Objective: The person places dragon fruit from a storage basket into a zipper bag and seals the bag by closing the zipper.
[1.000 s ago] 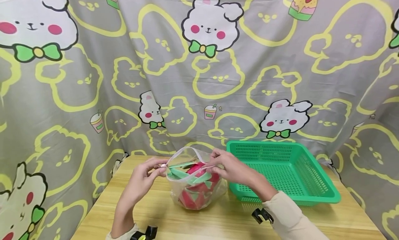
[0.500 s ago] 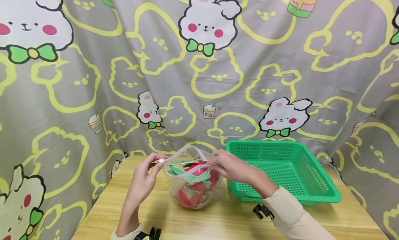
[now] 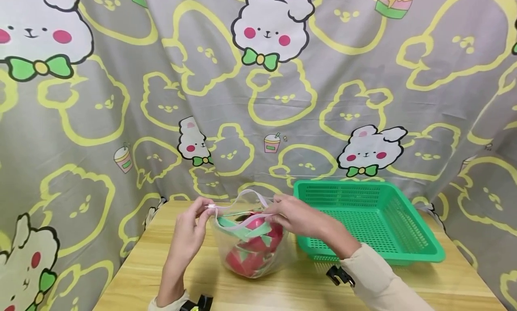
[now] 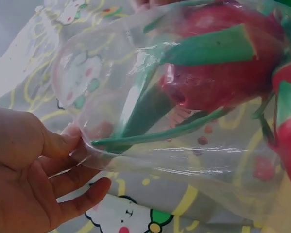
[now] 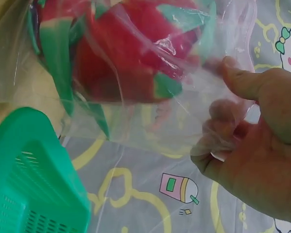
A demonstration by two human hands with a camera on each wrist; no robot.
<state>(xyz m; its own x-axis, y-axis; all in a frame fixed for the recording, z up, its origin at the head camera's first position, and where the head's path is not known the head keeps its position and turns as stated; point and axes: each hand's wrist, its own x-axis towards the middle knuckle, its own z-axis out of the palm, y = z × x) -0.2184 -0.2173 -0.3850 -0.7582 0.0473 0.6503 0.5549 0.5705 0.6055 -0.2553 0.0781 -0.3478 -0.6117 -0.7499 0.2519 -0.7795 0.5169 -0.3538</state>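
Observation:
A clear plastic slider zip bag (image 3: 267,266) stands on the table with its mouth partly open. Inside are red dragon fruits (image 3: 248,257) with green leafy scales, also visible as a dragon fruit (image 4: 218,77) in the left wrist view. My left hand (image 3: 190,225) pinches the bag's left top corner at the white slider (image 3: 211,206). On the opposite side, my right hand (image 3: 296,214) pinches the rim between thumb and fingers. In the right wrist view, those fingertips (image 5: 232,73) lie partly behind the clear film. How many fruits the bag holds is hard to tell.
A green perforated plastic basket (image 3: 408,255) stands to the right of the bag, close to my right forearm. The wooden table (image 3: 141,266) ends at a grey curtain (image 3: 226,100) with rabbit prints behind and at the sides.
The bag's mouth has narrowed and its rim now bends inward on the left. My left hand has risen slightly with the corner, while the right hand keeps nearly the same place.

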